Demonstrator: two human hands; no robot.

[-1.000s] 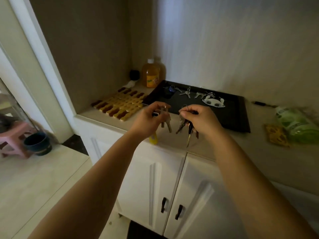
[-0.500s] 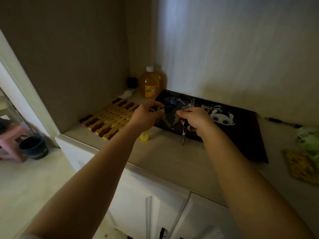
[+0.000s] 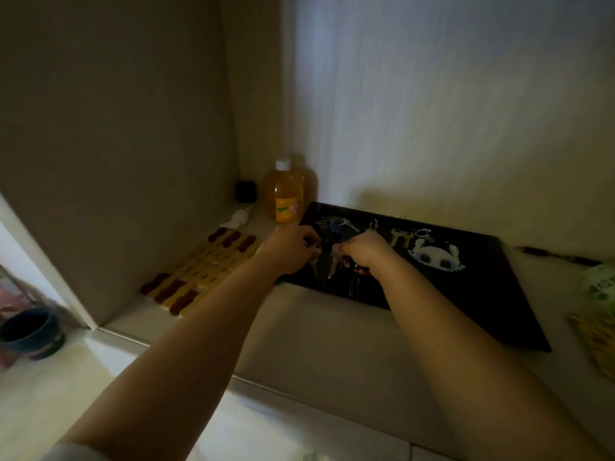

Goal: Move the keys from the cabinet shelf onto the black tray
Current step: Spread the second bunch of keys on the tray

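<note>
A black tray lies on the beige shelf against the back wall. Both my hands hover over its left front part. My left hand pinches a small key that hangs down over the tray's left edge. My right hand grips a bunch of keys, their blades dangling just above the tray. Other keys rest at the tray's back: a set with a blue fob and two loose brass keys. A white cartoon keychain lies to their right.
An orange-drink bottle stands at the tray's back left corner, beside a small black box and a white tube. A yellow-and-brown slatted mat lies left. A pen, a green pack and a yellow packet sit right.
Both hands have moved forward from above the shelf's front edge to over the tray, carrying the keys with them. The view has moved closer to the shelf.
</note>
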